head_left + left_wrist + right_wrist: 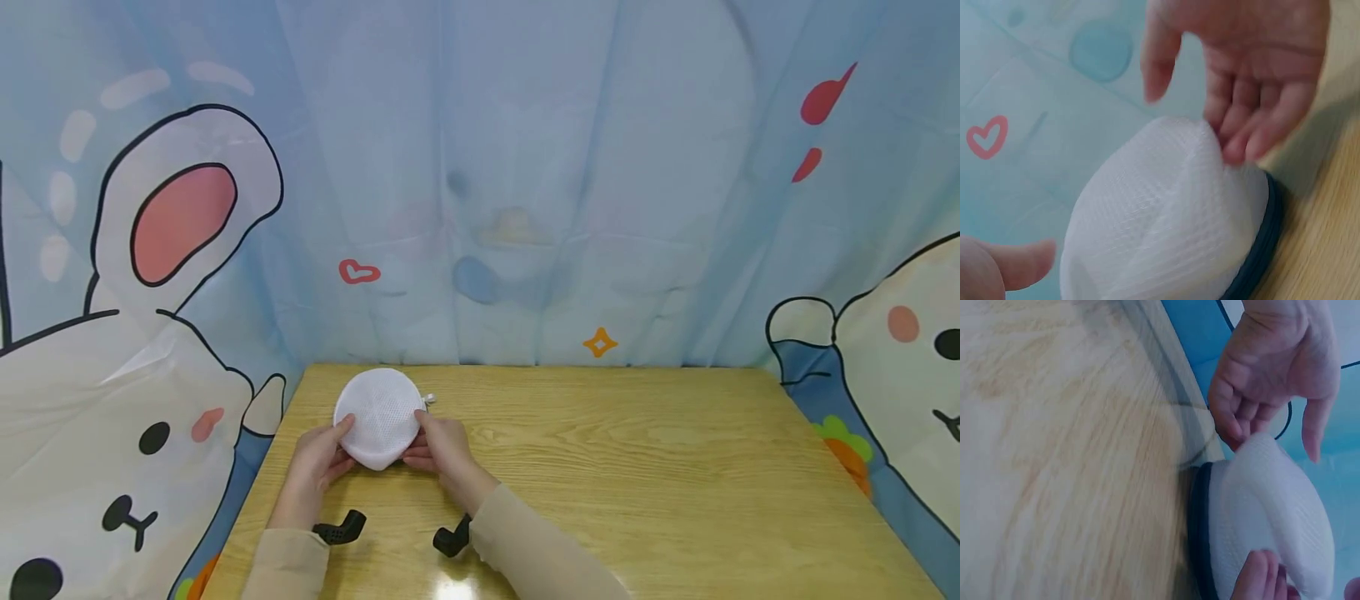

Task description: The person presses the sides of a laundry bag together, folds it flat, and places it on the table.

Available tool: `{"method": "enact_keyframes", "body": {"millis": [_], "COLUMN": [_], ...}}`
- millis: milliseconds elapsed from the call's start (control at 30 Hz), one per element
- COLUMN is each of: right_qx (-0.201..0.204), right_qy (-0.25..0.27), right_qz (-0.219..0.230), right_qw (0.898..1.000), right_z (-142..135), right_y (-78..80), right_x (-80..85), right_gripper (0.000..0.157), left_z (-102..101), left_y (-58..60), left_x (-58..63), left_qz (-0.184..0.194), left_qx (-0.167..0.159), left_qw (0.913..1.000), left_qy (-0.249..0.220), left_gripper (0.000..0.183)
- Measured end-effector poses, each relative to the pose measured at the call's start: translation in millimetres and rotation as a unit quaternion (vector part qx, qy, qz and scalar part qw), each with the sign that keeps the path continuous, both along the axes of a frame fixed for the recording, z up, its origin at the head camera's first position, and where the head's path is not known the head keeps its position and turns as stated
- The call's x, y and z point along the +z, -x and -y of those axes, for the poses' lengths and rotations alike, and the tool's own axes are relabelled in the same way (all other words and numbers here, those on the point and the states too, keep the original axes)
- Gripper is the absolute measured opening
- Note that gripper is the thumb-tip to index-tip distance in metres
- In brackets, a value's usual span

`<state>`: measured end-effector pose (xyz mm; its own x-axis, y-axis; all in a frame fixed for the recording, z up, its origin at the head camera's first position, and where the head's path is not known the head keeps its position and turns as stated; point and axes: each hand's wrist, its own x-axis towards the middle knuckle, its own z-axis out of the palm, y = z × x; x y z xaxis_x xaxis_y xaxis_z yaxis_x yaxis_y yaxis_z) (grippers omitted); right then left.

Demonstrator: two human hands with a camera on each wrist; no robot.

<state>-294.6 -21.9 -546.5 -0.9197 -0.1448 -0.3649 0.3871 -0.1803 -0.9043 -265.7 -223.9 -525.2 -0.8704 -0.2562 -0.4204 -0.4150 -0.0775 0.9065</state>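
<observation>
A small round white mesh laundry bag (378, 417) is at the table's left side, domed and tapering to a blunt point on its near side. In the left wrist view a dark band (1266, 231) runs round its base beside the wood. My left hand (318, 458) holds the bag's left side, and my right hand (446, 458) holds its right side. Bent fingers (1235, 422) of the left hand meet the mesh; its thumb stands off in the right wrist view. The right thumb likewise stands clear in the left wrist view. A small pale tab (430, 399) sticks out at the bag's right edge.
The wooden table (637, 467) extends far to the right. Behind it hangs a blue curtain (525, 167) with cartoon animals. Black wrist mounts (341, 527) sit at both cuffs, close above the tabletop.
</observation>
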Motion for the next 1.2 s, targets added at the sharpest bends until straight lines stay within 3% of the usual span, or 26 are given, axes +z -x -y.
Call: {"method": "enact_keyframes", "body": {"millis": [133,200,267,367,433,500,600,700,800,833,967,1200], "right_qx": [-0.039,-0.056,-0.058,-0.031,0.002,0.039,0.093,0.141,0.172,0.180,0.201,0.223], "right_qy": [-0.105,-0.181,-0.255,-0.349,-0.388,-0.432,-0.502,-0.572,-0.614,-0.622,-0.641,-0.651], "right_qz": [-0.048,-0.094,-0.148,-0.234,-0.288,-0.333,-0.385,-0.414,-0.423,-0.424,-0.423,-0.416], "right_qw": [0.993,0.977,0.954,0.907,0.875,0.837,0.769,0.694,0.644,0.633,0.608,0.594], "right_z": [-8,-9,-10,-7,-4,1,10,18,25,26,28,26], "right_y": [1.3,1.6,1.5,1.2,1.7,2.5,3.3,2.6,1.9,1.7,3.1,9.4], "right_x": [7.9,14.0,20.5,28.6,33.1,35.7,37.4,36.1,33.6,33.2,29.2,19.4], "right_gripper": [0.037,0.035,0.039,0.051,0.058,0.062,0.065,0.067,0.067,0.067,0.067,0.066], "left_z": [2,3,2,1,-1,-4,-7,-10,-10,-10,-11,-14], "left_y": [-2.9,-2.2,-0.7,3.3,6.2,9.1,13.0,15.2,17.3,17.9,20.5,23.6], "left_x": [8.5,13.3,17.8,21.4,22.0,21.3,17.5,11.7,4.5,2.0,-6.2,-12.6], "left_qz": [-0.017,-0.039,-0.066,-0.115,-0.152,-0.182,-0.206,-0.209,-0.209,-0.209,-0.215,-0.215], "left_qx": [0.006,0.012,0.008,-0.017,-0.042,-0.066,-0.107,-0.149,-0.187,-0.197,-0.220,-0.236], "left_qw": [0.9929,0.9835,0.9728,0.9490,0.9237,0.8973,0.8638,0.8379,0.8163,0.8109,0.7891,0.7635], "left_qy": [0.117,0.176,0.222,0.293,0.349,0.397,0.447,0.482,0.505,0.510,0.532,0.562], "left_gripper": [0.078,0.079,0.078,0.072,0.069,0.066,0.065,0.065,0.063,0.063,0.062,0.061]}}
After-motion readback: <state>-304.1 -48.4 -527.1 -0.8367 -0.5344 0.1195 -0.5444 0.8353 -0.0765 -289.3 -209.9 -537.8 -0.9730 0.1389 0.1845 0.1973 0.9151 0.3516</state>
